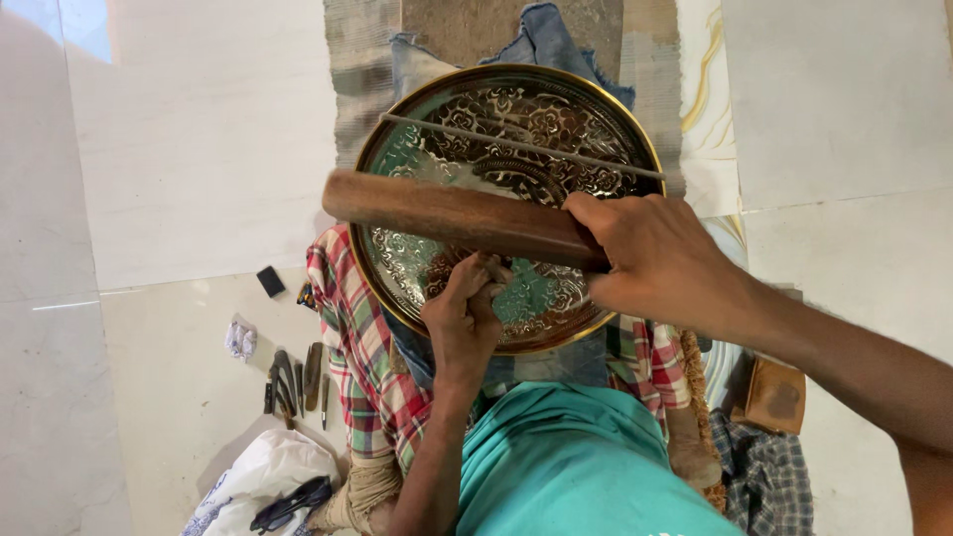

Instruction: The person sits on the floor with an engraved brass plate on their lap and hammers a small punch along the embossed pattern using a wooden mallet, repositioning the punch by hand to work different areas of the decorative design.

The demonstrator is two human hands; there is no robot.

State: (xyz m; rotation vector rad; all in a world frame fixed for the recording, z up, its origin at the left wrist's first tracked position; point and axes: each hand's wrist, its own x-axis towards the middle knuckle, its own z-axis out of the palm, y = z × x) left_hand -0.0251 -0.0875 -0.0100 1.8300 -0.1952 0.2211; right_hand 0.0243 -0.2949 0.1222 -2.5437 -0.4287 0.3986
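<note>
Brass plate (596, 129), round, engraved with floral pattern, rests on my lap over the checked cloth (362, 347); denim scrap (551, 40) sticks out under its rim at 12 o'clock; thin rod (521, 147) lies across the plate's upper part, running 10 to 3 o'clock.

My right hand (660, 260) is wrapped tight round one end of a wooden mallet (452, 216); mallet lies nearly level across the plate's middle, head end pointing to 9 o'clock, past the rim.

My left hand (464, 316) sits on the plate's lower half, about 6 o'clock from centre, fingers bunched and pinched together on something small against the metal; cannot tell what it is, hand hides it; mallet is just above the knuckles.

Floor at 8 o'clock from the plate: row of small metal tools (294, 377) lying side by side; small black block (270, 281) near 9 o'clock; white bag (260, 476) with dark sunglasses (291, 504) on it at 7 o'clock; brown pouch (774, 395) at 4 o'clock.
</note>
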